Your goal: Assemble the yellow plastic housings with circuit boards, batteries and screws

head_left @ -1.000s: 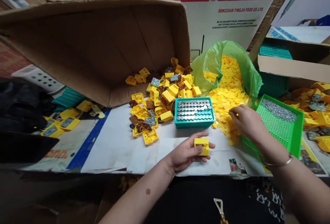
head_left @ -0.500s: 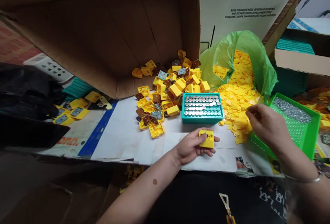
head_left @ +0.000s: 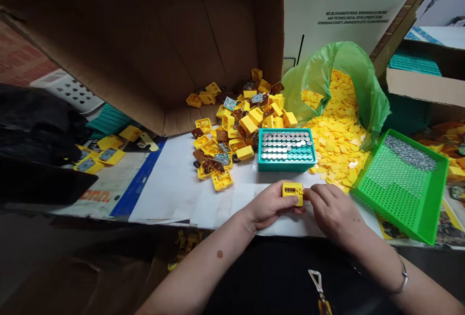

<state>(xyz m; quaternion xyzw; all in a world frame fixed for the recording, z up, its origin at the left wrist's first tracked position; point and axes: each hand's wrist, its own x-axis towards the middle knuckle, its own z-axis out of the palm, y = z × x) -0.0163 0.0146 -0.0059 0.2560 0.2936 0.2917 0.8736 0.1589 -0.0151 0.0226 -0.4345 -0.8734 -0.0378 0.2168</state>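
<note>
In my left hand (head_left: 272,206) is a small yellow plastic case (head_left: 292,190), its side with a slotted recess facing up and my thumb lying across the lower edge. My right hand (head_left: 332,208) has its fingers pinched at the case's right end; whatever may be between the fingertips is too small and covered to make out. Just beyond the case stands a teal tray (head_left: 286,165) with rows of round silver button cells. To its right lies a heap of flat yellow plastic pieces (head_left: 336,153), spilling from a green plastic bag (head_left: 308,80).
Yellow cases with circuit boards and wires (head_left: 221,148) are piled before a tipped cardboard box (head_left: 145,53). At right, a green perforated basket (head_left: 403,194) contains small metal parts (head_left: 409,153). More yellow cases (head_left: 111,155) lie at left, near a white basket (head_left: 72,90).
My right hand has come left from beside the flat yellow pieces to the case. In my left hand, the case has turned so its slotted recess shows. The green basket sits slightly differently.
</note>
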